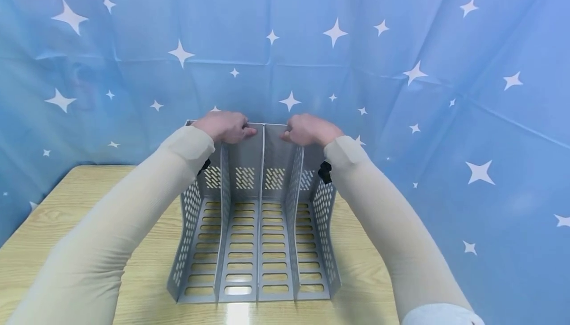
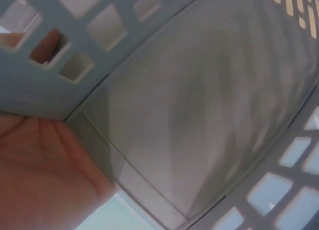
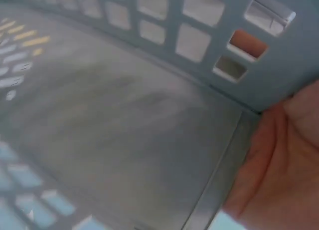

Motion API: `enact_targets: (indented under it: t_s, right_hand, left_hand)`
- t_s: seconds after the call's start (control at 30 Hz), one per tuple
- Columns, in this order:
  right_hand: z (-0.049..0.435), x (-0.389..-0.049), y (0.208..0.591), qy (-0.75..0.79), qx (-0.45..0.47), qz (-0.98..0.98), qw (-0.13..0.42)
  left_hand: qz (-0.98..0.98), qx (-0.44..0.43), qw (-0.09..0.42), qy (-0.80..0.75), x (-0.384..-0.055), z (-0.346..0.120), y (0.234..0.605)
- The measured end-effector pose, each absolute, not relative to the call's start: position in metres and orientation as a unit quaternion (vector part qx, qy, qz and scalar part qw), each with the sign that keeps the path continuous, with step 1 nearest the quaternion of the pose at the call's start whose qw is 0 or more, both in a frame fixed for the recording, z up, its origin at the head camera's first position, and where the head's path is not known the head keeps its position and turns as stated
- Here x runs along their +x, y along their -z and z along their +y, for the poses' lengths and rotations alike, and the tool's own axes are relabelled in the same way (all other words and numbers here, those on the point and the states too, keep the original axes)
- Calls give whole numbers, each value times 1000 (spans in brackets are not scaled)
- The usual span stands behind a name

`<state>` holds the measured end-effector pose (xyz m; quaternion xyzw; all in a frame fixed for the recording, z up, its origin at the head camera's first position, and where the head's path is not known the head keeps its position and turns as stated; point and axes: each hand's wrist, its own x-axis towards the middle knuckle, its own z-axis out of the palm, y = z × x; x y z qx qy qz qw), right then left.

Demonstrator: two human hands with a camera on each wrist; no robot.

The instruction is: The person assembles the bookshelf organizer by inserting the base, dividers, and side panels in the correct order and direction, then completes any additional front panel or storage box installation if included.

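A grey plastic file rack (image 1: 246, 154) stands upright on the table, its slotted floor towards me and its tall back panel away. Upright perforated dividers split it into several bays. My left hand (image 1: 226, 127) grips the top edge of the back panel left of the middle divider, its thumb on the near side. On the other side of that divider, my right hand (image 1: 310, 129) holds the same edge. In the left wrist view, the palm (image 2: 45, 175) lies against the panel's top corner beside a perforated wall. The right wrist view has the other palm (image 3: 286, 170) at the rim likewise.
The rack rests on a light wood-grain table (image 1: 75, 206), which extends to its left and right. Close behind hangs a blue curtain (image 1: 267, 18) with white stars. A black wrist mount (image 1: 325, 172) shows below the right cuff.
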<state>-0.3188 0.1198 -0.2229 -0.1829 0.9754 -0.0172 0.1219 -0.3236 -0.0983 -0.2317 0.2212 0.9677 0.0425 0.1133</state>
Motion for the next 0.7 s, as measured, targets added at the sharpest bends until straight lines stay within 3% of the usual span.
enact_targets:
  t_s: [0.5, 0.7]
  right_hand:
    - [115, -326, 226, -3, -144, 978, 154]
    - [115, -327, 224, -2, -155, 975, 159]
  left_hand:
    - [974, 213, 61, -53, -325, -95, 239]
    - [972, 218, 67, -56, -326, -97, 238]
